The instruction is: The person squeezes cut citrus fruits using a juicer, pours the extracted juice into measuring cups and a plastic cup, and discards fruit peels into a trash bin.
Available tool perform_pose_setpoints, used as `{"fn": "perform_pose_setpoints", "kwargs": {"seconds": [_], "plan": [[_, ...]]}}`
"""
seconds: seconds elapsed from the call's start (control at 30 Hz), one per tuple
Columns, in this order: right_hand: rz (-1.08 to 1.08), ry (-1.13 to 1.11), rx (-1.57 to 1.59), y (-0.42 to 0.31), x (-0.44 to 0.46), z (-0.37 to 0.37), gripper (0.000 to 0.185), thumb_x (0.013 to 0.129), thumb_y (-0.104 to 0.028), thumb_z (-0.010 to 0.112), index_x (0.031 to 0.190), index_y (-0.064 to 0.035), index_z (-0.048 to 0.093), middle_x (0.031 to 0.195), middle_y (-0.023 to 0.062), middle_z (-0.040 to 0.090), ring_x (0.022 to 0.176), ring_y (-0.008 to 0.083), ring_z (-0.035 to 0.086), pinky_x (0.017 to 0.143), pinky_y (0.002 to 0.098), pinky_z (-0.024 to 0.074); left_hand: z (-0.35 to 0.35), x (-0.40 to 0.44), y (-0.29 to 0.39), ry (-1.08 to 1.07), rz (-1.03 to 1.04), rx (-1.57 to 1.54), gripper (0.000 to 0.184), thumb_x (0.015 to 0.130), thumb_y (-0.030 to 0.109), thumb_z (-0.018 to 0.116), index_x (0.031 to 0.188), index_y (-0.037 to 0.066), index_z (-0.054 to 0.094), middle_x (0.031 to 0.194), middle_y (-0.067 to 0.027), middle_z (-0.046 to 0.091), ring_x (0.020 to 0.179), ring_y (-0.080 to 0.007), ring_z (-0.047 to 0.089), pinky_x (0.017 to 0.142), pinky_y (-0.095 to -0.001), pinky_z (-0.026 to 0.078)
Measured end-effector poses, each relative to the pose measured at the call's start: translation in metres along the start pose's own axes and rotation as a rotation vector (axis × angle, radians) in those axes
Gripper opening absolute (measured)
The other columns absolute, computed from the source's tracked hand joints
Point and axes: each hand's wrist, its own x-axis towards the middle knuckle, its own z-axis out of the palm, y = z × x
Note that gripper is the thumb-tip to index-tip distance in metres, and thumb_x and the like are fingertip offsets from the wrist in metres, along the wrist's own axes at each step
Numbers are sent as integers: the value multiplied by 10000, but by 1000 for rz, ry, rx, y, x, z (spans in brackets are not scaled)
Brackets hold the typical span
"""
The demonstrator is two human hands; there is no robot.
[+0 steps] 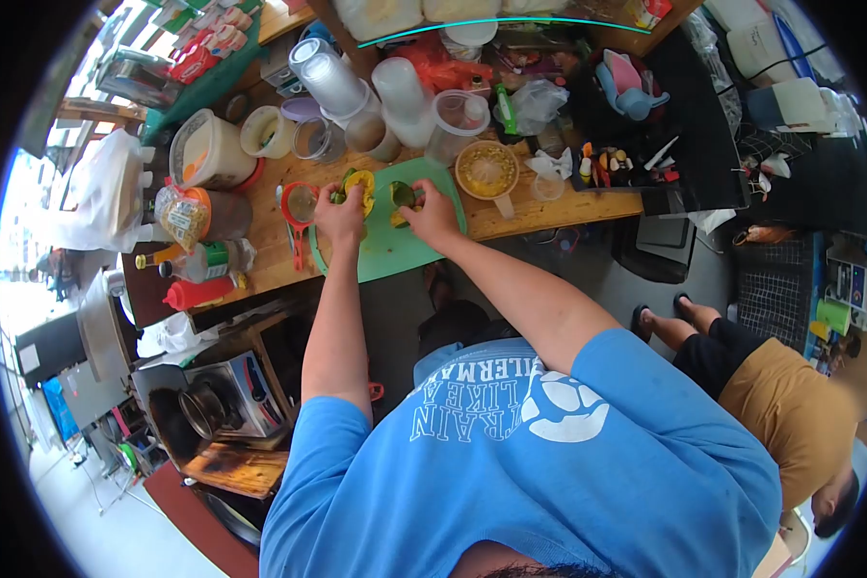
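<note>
Over the green cutting board (405,258) my left hand (340,220) grips a green-skinned citrus half (359,183), its yellow flesh facing up. A hand's width to the right, the fingers of my right hand (435,217) are closed on another green-skinned citrus piece (402,195). Some yellow flesh shows below that piece, partly covered by my fingers. Just right of the board stands a citrus juicer (487,170) with yellow pulp in it and its handle toward me. A red-rimmed strainer (300,205) lies left of my left hand.
Stacked clear plastic cups (332,77) and tubs (456,125) line the back of the wooden table (549,214). At the left are a white bucket (205,149), bottles and a red squeeze bottle (198,292). Another person (785,405) is at the right.
</note>
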Motion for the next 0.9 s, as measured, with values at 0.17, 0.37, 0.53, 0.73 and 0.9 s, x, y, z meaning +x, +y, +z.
{"fn": "perform_pose_setpoints", "kwargs": {"seconds": [0.17,0.37,0.53,0.73,0.9], "plan": [[-118,100,-64,8,-17,-14,539,808,-214,777,1273,-48,559,1071,198,698,888,331,703,784,427,550,12,-26,13,55,397,740,292,783,264,745,1056,159,745,1037,-86,740,916,-308,661,787,-451,518],[-251,-321,-126,-14,-65,-120,508,817,-240,756,1238,-17,580,1053,198,699,886,307,708,752,416,549,4,-17,28,244,883,763,290,760,229,746,1038,149,744,1090,-49,723,1004,-270,628,823,-411,483],[105,-5,-417,-12,-78,-189,433,844,-335,722,1108,-5,625,1010,220,689,936,374,685,785,460,537,15,-84,85,-212,535,323,268,770,147,764,1017,60,706,880,-127,718,696,-300,691,624,-412,549],[144,-106,-314,18,-52,-166,482,900,-384,673,1006,84,630,1001,293,678,957,467,659,815,500,525,103,-104,124,-209,848,489,220,819,162,703,988,29,657,1001,-140,700,778,-330,702,674,-433,577],[79,-66,-297,37,-42,-160,449,936,-360,631,1009,82,637,929,303,679,907,481,661,803,525,518,114,-123,150,-426,993,473,188,844,151,684,959,5,653,1020,-170,694,806,-383,692,704,-458,565]]}}
